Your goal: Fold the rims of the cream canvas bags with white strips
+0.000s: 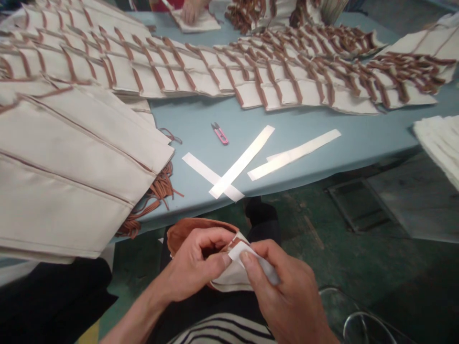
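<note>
Over my lap lies a cream fabric piece [229,279] with a brown part [201,227] curving up at its far side. My left hand [202,258] pinches its edge between thumb and forefinger, close to a short brown strip. On the right, my right hand [287,279] grips a white strip [245,253], thumb on top, with the strip's end laid against the same edge. The tips of both hands nearly meet there. Part of the fabric piece is hidden beneath my hands.
On the blue table [186,119] lie several white strips [244,160] and pink thread snips [220,134]. Stacked cream panels [64,162] with brown cords [158,191] stand at left. Overlapping brown-edged cream pieces [215,71] line the back. Across the table is another person's hand [191,10].
</note>
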Tool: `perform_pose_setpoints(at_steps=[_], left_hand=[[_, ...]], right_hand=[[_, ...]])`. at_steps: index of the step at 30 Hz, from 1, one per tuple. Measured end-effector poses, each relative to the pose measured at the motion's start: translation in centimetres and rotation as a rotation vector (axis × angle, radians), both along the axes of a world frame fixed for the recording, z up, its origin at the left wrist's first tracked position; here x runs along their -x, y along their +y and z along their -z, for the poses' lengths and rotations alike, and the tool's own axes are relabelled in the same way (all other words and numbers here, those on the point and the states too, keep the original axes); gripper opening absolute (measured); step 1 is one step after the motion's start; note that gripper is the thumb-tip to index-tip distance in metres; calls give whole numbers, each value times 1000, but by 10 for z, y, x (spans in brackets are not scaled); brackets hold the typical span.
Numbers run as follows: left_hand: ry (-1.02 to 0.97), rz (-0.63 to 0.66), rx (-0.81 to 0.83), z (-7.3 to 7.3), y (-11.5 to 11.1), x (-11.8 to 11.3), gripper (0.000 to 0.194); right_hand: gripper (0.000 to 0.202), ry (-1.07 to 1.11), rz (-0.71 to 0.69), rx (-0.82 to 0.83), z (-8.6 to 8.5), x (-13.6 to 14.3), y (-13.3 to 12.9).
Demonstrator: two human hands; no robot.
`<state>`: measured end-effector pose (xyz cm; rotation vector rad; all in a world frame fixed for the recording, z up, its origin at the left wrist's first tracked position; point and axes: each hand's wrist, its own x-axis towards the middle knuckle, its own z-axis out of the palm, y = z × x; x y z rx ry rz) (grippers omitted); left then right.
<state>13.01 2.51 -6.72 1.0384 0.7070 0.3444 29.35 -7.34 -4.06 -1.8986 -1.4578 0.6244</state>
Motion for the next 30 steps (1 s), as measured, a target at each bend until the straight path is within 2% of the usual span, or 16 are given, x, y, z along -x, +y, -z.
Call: perform_pose_setpoints(at_steps=[3,6,9,14,20,26,30], left_hand=[[-4,15,46,2,1,3,24],[-32,3,7,4,2,6,24],[-35,0,-26,7,3,8,30],[-10,-15,37,11,2,12,42],[-19,-50,51,15,-1,12,40],[32,-107,-138,13,-1,9,30],[90,-150,-279,12,-4,7,31]], right_hand=[[26,-41,15,-5,1,3,2],[25,-52,37,0,3,7,4],[26,-59,51,1,4,11,8],[27,-85,51,-26,3,14,12],[24,-88,10,49,2,15,11],[23,-104,7,53,6,18,12],[23,-202,-21,12,6,16,14]])
